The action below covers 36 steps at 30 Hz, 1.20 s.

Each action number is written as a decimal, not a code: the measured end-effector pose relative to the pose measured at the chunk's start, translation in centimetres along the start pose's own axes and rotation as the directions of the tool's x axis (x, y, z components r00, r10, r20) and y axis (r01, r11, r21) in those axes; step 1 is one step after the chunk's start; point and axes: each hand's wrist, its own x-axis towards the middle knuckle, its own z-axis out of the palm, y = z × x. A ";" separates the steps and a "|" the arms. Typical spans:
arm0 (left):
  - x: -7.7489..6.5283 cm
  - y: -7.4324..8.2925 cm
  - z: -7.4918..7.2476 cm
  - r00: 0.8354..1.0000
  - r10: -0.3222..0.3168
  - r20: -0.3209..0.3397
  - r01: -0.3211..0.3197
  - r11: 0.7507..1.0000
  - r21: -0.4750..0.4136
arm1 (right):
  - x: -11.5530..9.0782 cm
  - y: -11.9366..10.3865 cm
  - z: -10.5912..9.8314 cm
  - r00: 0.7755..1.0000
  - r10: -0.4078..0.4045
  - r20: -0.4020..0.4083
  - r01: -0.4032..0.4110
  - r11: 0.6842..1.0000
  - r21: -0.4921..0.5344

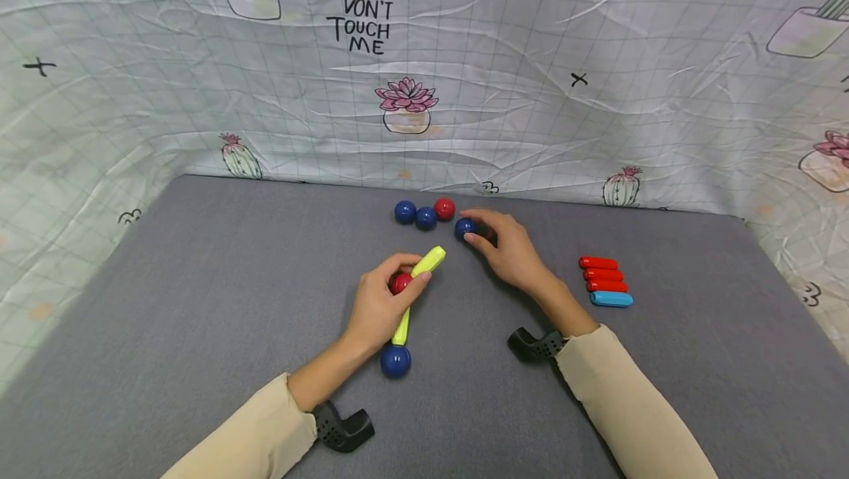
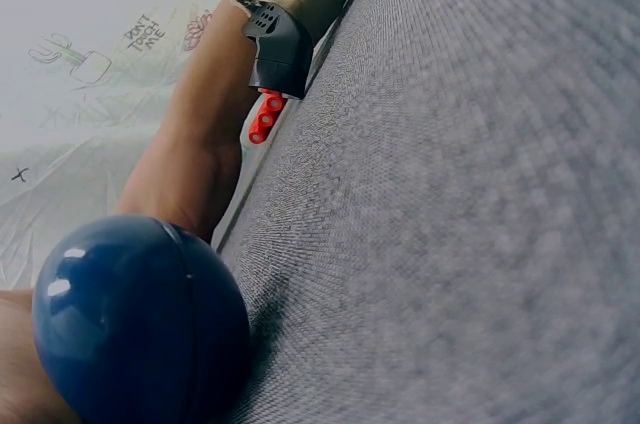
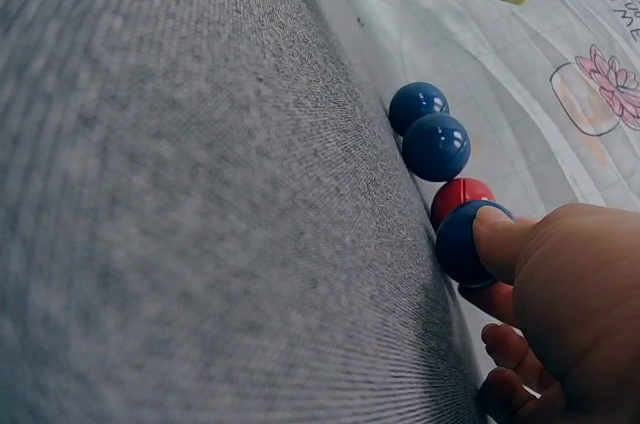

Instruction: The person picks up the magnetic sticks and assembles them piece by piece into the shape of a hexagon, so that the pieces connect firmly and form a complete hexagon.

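Note:
My left hand [image 1: 376,308] grips a joined piece: a red ball [image 1: 401,284] with a yellow stick [image 1: 430,261] pointing up and right. A second yellow stick [image 1: 401,328] runs down to a blue ball [image 1: 395,362], which looms large in the left wrist view. Part of the red ball is hidden by fingers. Farther right, my right hand [image 1: 514,252] pinches another blue ball [image 1: 464,228] between thumb and fingers, seen close up in the right wrist view. Just left of it lie a loose red ball [image 1: 444,208] and two blue balls [image 1: 426,218].
On the right of the grey table [image 1: 265,265] lie several red sticks [image 1: 602,275] in a stack, with a light blue stick [image 1: 612,299] in front. A printed cloth [image 1: 497,118] hangs behind the table's far edge. Black devices [image 1: 536,345] are strapped to both wrists.

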 end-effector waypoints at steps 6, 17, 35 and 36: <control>0.0 0.0 -0.1 1.000 -0.004 0.006 0.004 1.000 -0.014 | -0.1 -0.3 0.0 0.999 0.033 0.011 -0.033 0.999 -0.010; 0.6 -3.5 0.6 1.000 0.000 -0.007 0.000 1.000 -0.008 | -0.1 -1.1 -0.8 1.000 0.015 0.010 -0.016 0.998 0.065; 0.7 -3.9 0.5 1.000 0.012 -0.020 -0.011 1.000 0.019 | -0.1 -2.3 -2.3 0.975 -0.189 0.118 0.157 0.958 0.239; 0.7 -3.8 0.5 1.000 0.011 -0.020 -0.011 1.000 0.020 | -0.1 -2.4 -2.3 0.973 -0.198 0.118 0.165 0.956 0.243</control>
